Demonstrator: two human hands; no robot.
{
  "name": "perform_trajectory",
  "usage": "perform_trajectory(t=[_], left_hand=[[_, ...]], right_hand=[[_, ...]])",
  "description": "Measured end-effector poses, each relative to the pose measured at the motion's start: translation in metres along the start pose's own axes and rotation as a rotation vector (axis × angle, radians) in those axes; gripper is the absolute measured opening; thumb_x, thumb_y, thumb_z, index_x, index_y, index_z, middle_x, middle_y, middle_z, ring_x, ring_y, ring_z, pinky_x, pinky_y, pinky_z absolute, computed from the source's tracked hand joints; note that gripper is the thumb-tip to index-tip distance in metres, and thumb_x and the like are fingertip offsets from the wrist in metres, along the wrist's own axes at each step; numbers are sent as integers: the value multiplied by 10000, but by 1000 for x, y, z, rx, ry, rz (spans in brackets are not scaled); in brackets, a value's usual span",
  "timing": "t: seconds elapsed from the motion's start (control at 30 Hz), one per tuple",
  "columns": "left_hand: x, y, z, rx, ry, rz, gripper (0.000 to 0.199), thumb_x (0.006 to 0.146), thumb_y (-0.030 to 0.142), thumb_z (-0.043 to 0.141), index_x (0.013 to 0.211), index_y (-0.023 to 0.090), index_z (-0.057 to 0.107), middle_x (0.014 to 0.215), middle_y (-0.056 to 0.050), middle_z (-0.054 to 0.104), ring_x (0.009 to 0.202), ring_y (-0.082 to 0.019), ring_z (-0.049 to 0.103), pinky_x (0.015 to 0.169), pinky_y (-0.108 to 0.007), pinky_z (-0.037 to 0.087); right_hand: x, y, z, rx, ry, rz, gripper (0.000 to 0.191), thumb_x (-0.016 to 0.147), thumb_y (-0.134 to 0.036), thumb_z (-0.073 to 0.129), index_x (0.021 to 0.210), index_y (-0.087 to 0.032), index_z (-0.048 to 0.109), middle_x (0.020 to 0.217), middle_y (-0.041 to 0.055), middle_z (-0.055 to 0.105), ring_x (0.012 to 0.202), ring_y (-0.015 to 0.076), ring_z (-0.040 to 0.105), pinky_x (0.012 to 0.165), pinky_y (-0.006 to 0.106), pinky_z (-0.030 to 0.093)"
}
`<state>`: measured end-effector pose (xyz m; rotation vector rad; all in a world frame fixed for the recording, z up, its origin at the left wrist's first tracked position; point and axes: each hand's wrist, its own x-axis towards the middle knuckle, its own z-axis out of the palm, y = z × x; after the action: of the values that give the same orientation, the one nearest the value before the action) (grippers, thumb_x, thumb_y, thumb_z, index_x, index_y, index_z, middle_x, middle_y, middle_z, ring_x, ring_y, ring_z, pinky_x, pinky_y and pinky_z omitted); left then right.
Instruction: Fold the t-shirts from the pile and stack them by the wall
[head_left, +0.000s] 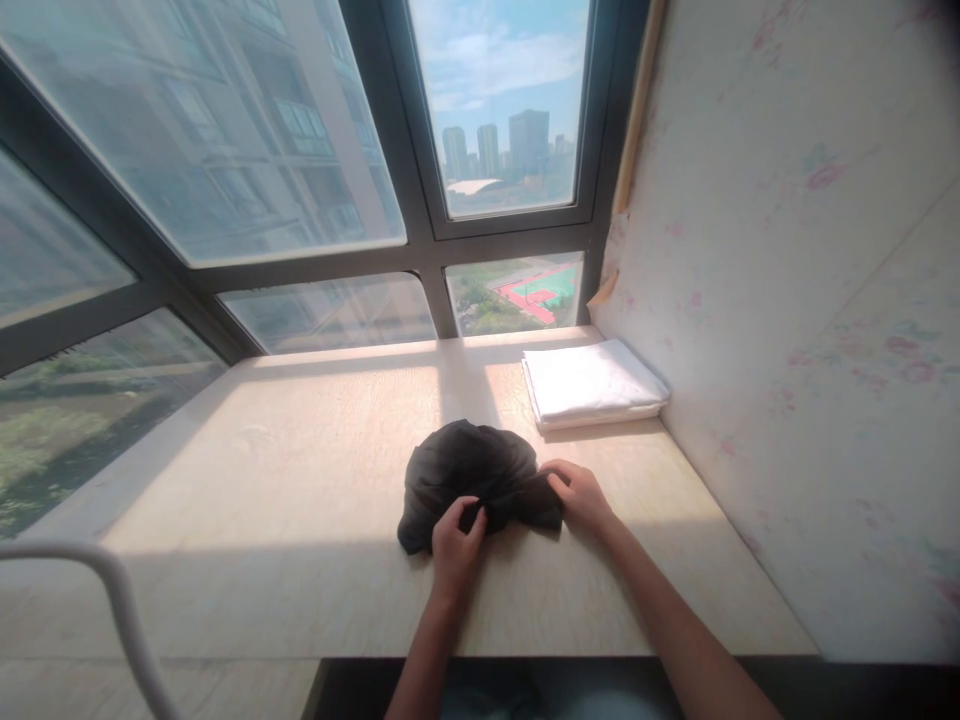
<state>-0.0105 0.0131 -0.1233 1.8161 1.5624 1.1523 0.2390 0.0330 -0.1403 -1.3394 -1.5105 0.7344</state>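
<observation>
A crumpled black cloth (469, 465) lies in a heap on the pale wooden surface (300, 470), near its middle. My left hand (457, 540) pinches the near edge of the cloth between thumb and fingers. At the heap's right end, my right hand (577, 492) grips a flap of the same cloth, fingers closed on it. The folds hide the shape of the garment or fabric.
A folded white cloth stack (592, 382) rests at the back right, beside the flowered wall (810, 300). Dark-framed windows (427, 255) run behind the surface. At the lower left is a curved white tube (112, 590).
</observation>
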Motion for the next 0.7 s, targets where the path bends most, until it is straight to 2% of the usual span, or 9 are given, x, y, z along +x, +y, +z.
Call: perform_trajectory(t=[0.13,0.23,0.43,0.53,0.7], left_hand=[[0,1,2,-10,-66,41,198,809,274,596,952,192,705,936,-65,750,887,-232,709,835,-378,563],[-2,4,5,-6,-119,88,276,754,173,583,995,204,712,1014,-65,751,966,-236,700,892,-397,552],[-5,5,6,6,-120,145,340,809,140,514,1079,207,709,1125,-81,732,1075,-246,673,982,-436,520],[-7,4,4,10,-68,137,346,843,135,447,1069,194,702,1100,-89,726,1057,-237,671,974,-429,521],[-5,0,0,10,12,77,352,861,132,378,995,185,698,996,-78,735,953,-216,692,877,-377,557]], right_hand=[[1,3,-3,84,96,68,285,924,-334,451,944,-191,696,957,63,735,904,212,673,825,321,524],[3,4,-5,118,155,99,313,931,-380,440,943,-176,678,932,75,727,883,219,669,806,322,532],[4,4,-10,108,201,120,394,963,-436,382,896,-172,666,879,79,724,827,229,666,759,328,533],[2,4,-8,55,177,112,383,966,-426,393,865,-182,670,849,74,726,800,230,664,731,327,526],[-6,2,-2,-62,27,14,199,853,-326,575,929,-225,729,951,57,760,886,251,684,841,373,516]])
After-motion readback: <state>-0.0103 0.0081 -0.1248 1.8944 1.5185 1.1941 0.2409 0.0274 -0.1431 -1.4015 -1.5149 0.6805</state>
